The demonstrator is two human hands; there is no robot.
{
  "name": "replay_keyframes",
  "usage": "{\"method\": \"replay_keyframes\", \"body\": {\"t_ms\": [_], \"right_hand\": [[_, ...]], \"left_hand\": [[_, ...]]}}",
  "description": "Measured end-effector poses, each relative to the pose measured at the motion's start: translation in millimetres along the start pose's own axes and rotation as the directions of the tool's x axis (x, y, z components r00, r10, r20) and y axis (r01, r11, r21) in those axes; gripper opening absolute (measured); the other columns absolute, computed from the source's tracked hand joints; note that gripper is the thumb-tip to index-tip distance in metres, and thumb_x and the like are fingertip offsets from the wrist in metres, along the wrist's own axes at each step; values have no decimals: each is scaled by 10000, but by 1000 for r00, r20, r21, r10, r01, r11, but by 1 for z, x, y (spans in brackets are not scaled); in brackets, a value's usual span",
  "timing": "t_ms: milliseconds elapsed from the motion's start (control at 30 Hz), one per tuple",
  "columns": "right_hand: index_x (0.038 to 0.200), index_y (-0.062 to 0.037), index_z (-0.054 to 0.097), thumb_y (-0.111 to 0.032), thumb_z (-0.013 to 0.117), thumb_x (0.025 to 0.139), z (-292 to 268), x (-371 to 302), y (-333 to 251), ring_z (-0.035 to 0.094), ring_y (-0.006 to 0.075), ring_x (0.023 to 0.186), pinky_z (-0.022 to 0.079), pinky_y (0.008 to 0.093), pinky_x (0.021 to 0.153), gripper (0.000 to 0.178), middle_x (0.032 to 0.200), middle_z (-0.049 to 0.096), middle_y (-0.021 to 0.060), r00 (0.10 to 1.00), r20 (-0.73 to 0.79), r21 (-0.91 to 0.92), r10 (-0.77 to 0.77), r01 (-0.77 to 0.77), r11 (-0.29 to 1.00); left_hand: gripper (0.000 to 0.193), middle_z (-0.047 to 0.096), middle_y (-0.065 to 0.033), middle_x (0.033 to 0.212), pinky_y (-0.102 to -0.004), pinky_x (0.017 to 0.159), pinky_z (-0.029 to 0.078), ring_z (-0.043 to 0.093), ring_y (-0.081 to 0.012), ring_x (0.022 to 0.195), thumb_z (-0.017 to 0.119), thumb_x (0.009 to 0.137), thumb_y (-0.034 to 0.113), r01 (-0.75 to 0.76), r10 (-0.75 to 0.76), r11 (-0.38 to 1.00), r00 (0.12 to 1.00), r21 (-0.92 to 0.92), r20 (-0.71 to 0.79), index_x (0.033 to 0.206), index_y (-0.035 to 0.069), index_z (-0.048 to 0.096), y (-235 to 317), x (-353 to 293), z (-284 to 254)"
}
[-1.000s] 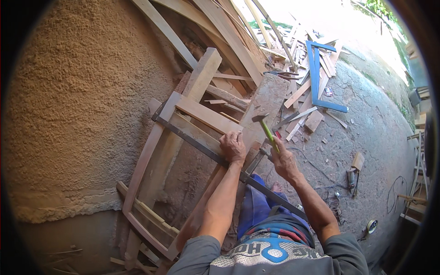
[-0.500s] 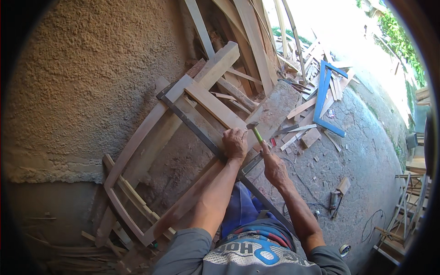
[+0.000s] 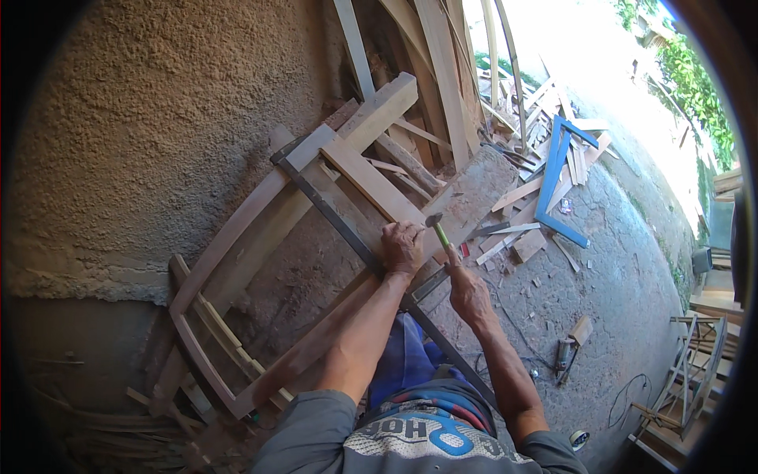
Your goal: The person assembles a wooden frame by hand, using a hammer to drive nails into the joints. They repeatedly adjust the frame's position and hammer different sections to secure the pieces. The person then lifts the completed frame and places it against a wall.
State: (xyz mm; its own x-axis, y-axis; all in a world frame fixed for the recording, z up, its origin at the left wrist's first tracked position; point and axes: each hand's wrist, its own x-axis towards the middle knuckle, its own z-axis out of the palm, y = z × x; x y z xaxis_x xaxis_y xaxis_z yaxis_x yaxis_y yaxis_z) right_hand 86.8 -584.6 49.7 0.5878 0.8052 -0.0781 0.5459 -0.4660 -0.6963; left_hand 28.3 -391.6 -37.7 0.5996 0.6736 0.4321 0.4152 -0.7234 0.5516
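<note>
My right hand (image 3: 467, 291) is wrapped round the green handle of a small hammer (image 3: 441, 233). Its dark head is just right of my left hand (image 3: 403, 246), near the end of a flat wooden rail (image 3: 367, 178). The left hand's fingers are curled closed against that rail's end; whatever is inside them is hidden. Both hands are over a large wooden frame (image 3: 223, 220) with curved sides. A long dark metal bar (image 3: 335, 220), which looks like a bar clamp, lies across the frame and passes under my left wrist. A second dark bar (image 3: 452, 341) runs down past my waist.
A rough wall (image 3: 181, 118) rises close on the left. Boards (image 3: 442, 79) lean at the back, beside heaped offcuts. A blue angled frame (image 3: 553, 174) lies on the right, with a corded power tool (image 3: 564, 354) nearer me. Wooden frames (image 3: 699, 367) are stacked at the far right.
The view has shifted slightly. Both hands stay in almost the same spot on the wooden frame, and the hammer head remains close beside my left hand.
</note>
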Motion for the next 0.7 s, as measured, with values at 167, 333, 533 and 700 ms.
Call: {"method": "replay_keyframes", "body": {"t_ms": [167, 333, 533, 700], "right_hand": [[1614, -205, 298, -19, 432, 956, 3, -5, -2, 654, 464, 794, 498, 550, 720, 697, 851, 631, 285, 999, 2, 20, 37, -37, 999], [1621, -200, 271, 7, 434, 939, 15, -8, -7, 648, 469, 793, 506, 552, 731, 731, 835, 613, 279, 998, -35, -66, -49, 46, 997], [1591, -118, 318, 73, 456, 911, 17, -8, -3, 651, 465, 810, 520, 521, 727, 720, 886, 619, 277, 999, -43, -71, -17, 14, 997], [1624, -207, 259, 7, 474, 919, 19, -6, -3, 653, 463, 742, 508, 586, 693, 767, 848, 607, 265, 998, 12, -137, 55, -53, 989]], "left_hand": [[141, 704, -8, 991, -452, 964, 438, 615, -283, 987, 700, 905, 277, -147, 144, 989, 987, 37, 70, 938, 163, 775, -17, 57, -18], [578, 741, -100, 885, -446, 961, 410, 646, -279, 991, 419, 1031, 499, -522, 339, 833, 745, 185, 575, 815, 110, 787, -53, 115, 11], [369, 765, -34, 829, -487, 847, 415, 716, -266, 832, 408, 997, 330, -613, 243, 751, 601, 244, 761, 841, 209, 720, -36, 122, 19], [466, 771, -38, 829, -452, 895, 400, 694, -253, 837, 380, 1031, 391, -619, 241, 738, 615, 270, 751, 830, 200, 755, -35, 122, 20]]}}
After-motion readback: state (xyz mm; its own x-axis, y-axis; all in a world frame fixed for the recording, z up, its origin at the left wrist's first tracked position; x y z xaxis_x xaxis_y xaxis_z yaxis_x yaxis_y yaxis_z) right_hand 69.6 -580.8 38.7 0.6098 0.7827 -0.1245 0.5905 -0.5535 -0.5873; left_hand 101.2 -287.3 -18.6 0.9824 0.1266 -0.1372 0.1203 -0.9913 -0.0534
